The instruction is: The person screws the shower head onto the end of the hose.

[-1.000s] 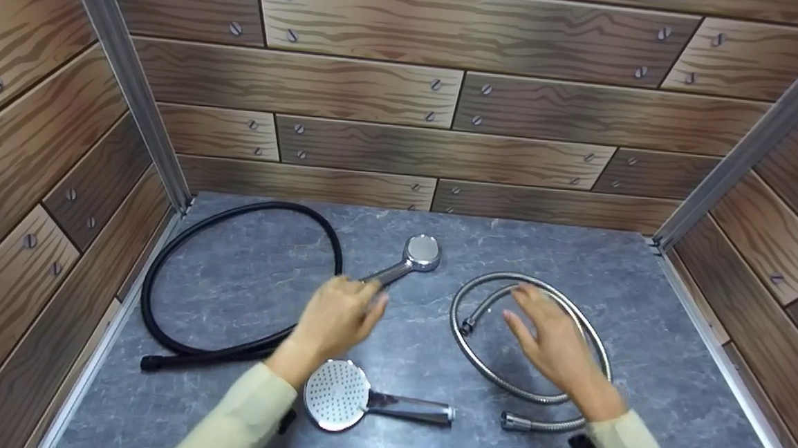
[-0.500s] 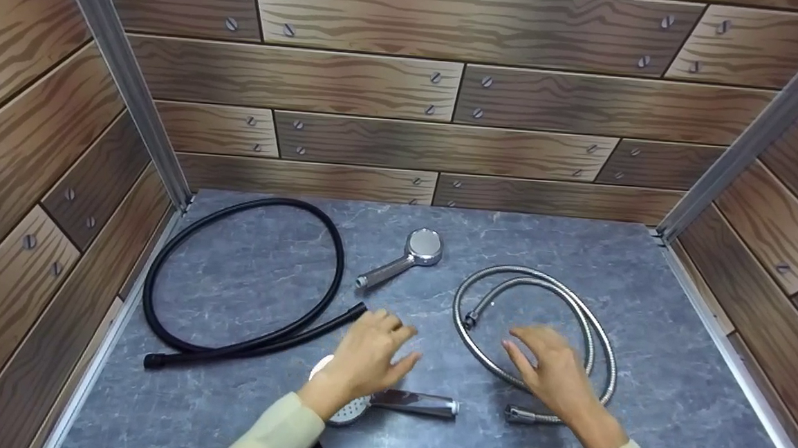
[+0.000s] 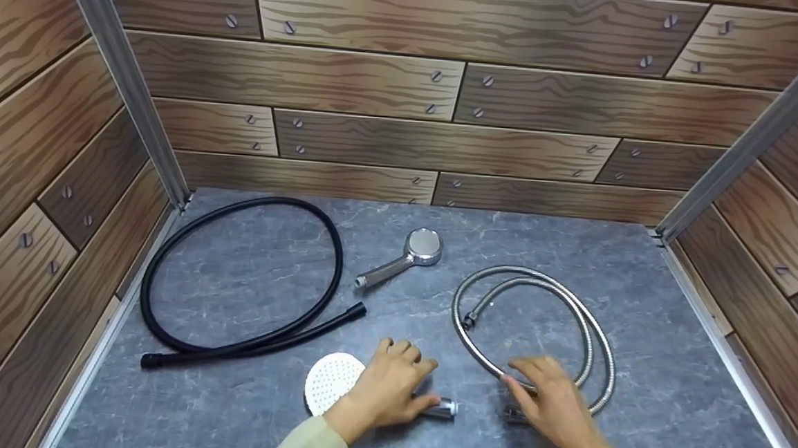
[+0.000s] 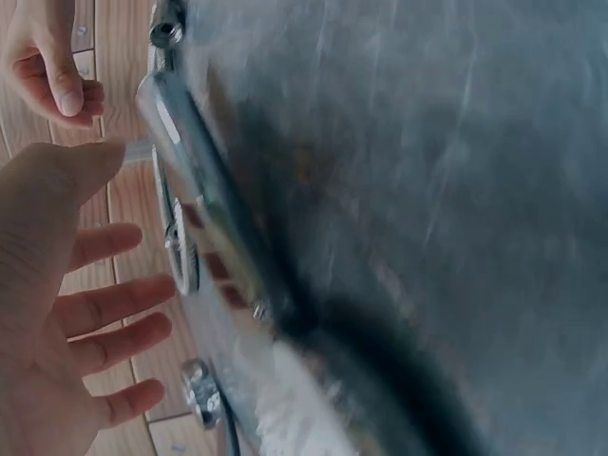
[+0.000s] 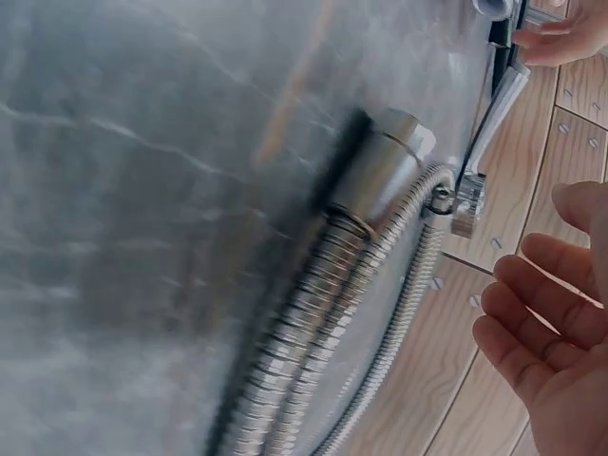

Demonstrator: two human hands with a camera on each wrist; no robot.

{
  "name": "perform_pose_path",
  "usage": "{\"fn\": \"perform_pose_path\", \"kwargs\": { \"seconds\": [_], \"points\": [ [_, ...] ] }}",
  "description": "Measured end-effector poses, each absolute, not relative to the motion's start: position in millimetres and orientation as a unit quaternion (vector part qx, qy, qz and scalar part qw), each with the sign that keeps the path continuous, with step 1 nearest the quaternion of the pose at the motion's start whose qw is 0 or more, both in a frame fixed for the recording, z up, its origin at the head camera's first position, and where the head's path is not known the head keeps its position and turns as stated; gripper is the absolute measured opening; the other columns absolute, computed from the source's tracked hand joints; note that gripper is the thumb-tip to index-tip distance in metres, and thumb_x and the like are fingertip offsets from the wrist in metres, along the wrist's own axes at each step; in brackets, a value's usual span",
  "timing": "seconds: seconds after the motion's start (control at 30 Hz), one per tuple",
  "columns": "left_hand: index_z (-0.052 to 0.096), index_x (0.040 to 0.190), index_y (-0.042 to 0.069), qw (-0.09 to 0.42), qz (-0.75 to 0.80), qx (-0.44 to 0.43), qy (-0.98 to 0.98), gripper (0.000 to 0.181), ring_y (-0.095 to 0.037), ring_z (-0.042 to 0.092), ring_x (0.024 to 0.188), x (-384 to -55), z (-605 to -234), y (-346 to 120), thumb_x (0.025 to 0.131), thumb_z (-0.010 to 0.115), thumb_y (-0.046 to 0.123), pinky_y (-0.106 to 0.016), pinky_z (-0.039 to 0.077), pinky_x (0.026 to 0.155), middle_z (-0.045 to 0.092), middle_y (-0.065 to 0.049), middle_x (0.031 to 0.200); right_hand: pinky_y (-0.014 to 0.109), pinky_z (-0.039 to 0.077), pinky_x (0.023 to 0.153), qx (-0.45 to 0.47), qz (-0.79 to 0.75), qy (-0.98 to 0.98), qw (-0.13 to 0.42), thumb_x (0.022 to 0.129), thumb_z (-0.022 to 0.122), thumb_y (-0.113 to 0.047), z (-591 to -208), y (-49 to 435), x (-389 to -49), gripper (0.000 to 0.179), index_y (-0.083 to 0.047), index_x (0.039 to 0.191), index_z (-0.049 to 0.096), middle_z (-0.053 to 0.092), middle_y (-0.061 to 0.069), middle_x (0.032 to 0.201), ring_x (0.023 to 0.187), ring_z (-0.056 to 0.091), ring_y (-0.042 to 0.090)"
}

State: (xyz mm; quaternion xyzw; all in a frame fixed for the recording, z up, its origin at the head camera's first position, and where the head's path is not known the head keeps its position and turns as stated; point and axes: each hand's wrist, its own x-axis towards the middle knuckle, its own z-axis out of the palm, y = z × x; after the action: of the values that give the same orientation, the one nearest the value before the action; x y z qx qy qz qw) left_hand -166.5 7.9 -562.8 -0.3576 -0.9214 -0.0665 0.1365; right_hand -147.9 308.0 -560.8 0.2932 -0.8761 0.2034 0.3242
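My left hand (image 3: 389,388) is over the handle of the nearer shower head (image 3: 329,380), whose round white spray face shows to its left. In the left wrist view the fingers are apart and relaxed, with the dark, shiny handle (image 4: 204,171) beside them. My right hand (image 3: 555,407) hovers over the near end of the coiled metal shower hose (image 3: 609,348), partly hiding its connector. From the right wrist, the chrome connector (image 5: 380,166) lies on the surface, and the loosely bent fingers hold nothing.
A second chrome shower head (image 3: 424,246) lies farther back, its handle pointing front-left. A black shower hose (image 3: 153,271) is looped at the left. Wood-patterned walls (image 3: 352,82) enclose the grey marbled tabletop (image 3: 251,263) at the back and sides.
Both hands have come back toward the person. The left has moved right, from near the farther shower head to over the nearer one's handle; the right has come down to the hose's near end.
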Motion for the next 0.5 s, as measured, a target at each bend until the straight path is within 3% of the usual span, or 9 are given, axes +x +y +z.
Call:
{"fn": "perform_pose_path", "kwargs": {
  "seconds": [0.5],
  "points": [
    [0.073, 0.115, 0.027, 0.138, -0.079, -0.389, -0.907, 0.041, -0.013, 0.058, 0.089, -148.6, -583.5, 23.4, 0.09, 0.073, 0.06, -0.03, 0.039, 0.077, 0.064, 0.006, 0.094, 0.026, 0.05, 0.078, 0.278, 0.212, -0.889, 0.296, 0.068, 0.094, -0.006, -586.2, 317.9, -124.8, 0.035, -0.006, 0.1, 0.078, 0.073, -0.001, 0.093, 0.086, 0.065, 0.015]
  ]
}}
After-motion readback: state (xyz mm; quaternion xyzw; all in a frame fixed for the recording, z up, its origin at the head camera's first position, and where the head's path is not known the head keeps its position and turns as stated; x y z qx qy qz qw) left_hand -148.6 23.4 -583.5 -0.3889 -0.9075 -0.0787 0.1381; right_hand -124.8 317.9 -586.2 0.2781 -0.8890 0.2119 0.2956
